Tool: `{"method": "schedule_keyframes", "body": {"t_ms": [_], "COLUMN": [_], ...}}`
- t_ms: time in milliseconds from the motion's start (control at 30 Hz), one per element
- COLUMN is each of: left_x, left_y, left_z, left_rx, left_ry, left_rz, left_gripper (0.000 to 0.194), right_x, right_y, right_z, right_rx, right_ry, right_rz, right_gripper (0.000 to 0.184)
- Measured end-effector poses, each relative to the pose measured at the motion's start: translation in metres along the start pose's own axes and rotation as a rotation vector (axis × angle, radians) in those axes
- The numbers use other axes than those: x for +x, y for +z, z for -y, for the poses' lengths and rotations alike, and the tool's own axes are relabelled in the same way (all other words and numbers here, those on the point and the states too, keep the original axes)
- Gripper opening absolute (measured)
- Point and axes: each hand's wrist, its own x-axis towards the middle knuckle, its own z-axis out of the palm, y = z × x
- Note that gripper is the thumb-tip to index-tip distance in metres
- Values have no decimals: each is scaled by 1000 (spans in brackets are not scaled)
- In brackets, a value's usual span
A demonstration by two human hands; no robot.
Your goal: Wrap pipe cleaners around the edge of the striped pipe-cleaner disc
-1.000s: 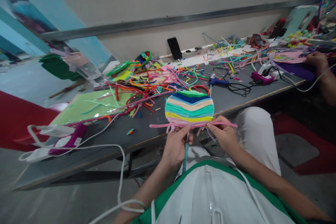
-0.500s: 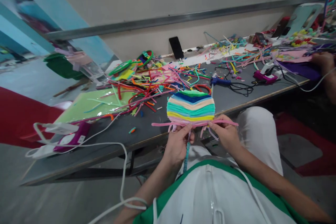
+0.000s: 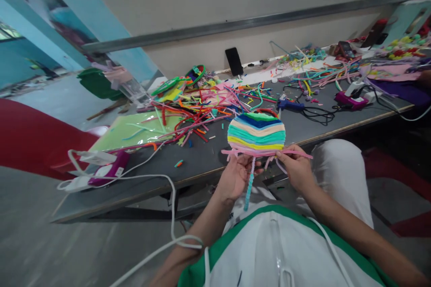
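A fan-shaped piece woven from striped pipe cleaners (image 3: 256, 132), in green, blue, cream, teal, yellow and pink bands, is held up in front of me over the table edge. My left hand (image 3: 235, 176) grips its lower left, fingers closed on the pink strands. At the lower right edge, my right hand (image 3: 293, 167) pinches a pink pipe cleaner (image 3: 301, 154) that sticks out sideways. A teal pipe cleaner (image 3: 249, 186) hangs down from the piece between my hands.
The grey table (image 3: 208, 157) carries a heap of loose coloured pipe cleaners (image 3: 198, 114), green sheets (image 3: 134, 131), a blue glue gun (image 3: 291, 105) with black cable, a purple and white device (image 3: 109, 171) with white cords, and a black phone (image 3: 234, 61) leaning on the back wall.
The view has swung left, so the woven piece and both hands sit further right in frame. The hands keep their hold on it. The other person's hand at the far right has left view.
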Motion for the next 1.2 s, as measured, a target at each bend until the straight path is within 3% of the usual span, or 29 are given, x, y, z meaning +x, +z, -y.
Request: {"method": "schedule_keyframes", "body": {"t_ms": [267, 400, 533, 667, 1200], "left_x": [0, 1, 5, 7, -3], "left_y": [-4, -5, -5, -8, 13], "left_z": [8, 9, 11, 15, -5], "left_rx": [76, 129, 185, 189, 148], "left_ry": [43, -27, -130, -112, -110], "left_rz": [4, -51, -94, -142, -3], "left_gripper": [34, 21, 25, 24, 31], "right_x": [-1, -4, -6, -6, -3], "right_y": [1, 4, 9, 13, 10], "right_z": [-1, 1, 6, 11, 0], "right_rx": [-23, -80, -130, -146, 76], "right_ry": [13, 25, 39, 60, 76], "right_rz": [-4, 22, 76, 96, 77], "right_gripper": [25, 25, 24, 24, 25]}}
